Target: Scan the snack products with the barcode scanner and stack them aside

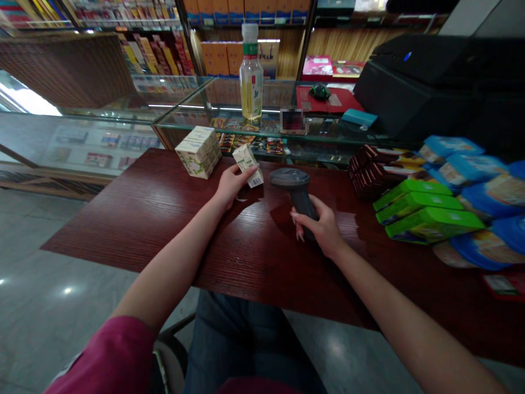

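Note:
My left hand (233, 185) is closed around a small white-and-green packet (248, 164), tilted so that a barcode shows at its lower end. In my right hand (320, 221) is a dark grey barcode scanner (290, 178), gripped by its handle, with its head turned toward the packet and a small gap between them. Left of the packet, a block of similar pale packets with green print (198, 152) stands on the dark red wooden table (246, 262).
A bottle of yellowish liquid (251, 82) stands on the glass counter (184, 117) beyond the table. Green boxes (430, 224), blue-lidded tubs (471, 169) and dark brown packs (367, 172) crowd the right side. A black machine (426, 87) stands behind them.

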`<state>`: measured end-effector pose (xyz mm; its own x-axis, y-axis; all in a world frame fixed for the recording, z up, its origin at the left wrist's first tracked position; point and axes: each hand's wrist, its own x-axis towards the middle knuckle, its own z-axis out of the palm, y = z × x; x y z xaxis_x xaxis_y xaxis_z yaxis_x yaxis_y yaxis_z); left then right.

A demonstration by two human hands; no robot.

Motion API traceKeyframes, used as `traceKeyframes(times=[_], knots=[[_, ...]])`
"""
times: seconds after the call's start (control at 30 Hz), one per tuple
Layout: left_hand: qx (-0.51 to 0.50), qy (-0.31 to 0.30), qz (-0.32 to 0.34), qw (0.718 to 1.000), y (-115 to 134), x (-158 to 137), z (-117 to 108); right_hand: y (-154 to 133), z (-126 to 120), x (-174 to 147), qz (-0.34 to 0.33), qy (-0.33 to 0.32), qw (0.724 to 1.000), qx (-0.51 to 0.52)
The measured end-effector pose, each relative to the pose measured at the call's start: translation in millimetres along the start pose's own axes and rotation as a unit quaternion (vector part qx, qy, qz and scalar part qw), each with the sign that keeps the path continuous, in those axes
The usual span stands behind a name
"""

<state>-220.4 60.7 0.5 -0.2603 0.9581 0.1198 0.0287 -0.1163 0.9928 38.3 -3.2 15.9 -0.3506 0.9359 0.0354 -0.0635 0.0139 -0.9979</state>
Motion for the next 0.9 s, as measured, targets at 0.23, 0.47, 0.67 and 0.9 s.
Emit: traceKeyframes(times=[0.23, 0.47, 0.67, 0.9], knots=[[0.133, -0.131, 0.129, 0.974, 4.7, 6.5, -44.6, -4.5, -1.1, 3.2, 0.010, 0.041, 0.998, 0.036], [0.140, -0.074, 0.132, 0.979, -0.7, 9.6, -61.7, -5.2, 0.6, 2.7, 0.009, 0.041, 0.998, 0.043], [0.203, 0.064, 0.178, 0.961, -16.9, 6.7, -22.7, -5.5, 0.2, 2.8, 0.014, 0.044, 0.998, 0.037], [0.235, 0.139, 0.151, 0.950, -9.4, -5.4, 4.1, -6.8, 2.4, 3.1, 0.019, 0.040, 0.999, 0.024]])
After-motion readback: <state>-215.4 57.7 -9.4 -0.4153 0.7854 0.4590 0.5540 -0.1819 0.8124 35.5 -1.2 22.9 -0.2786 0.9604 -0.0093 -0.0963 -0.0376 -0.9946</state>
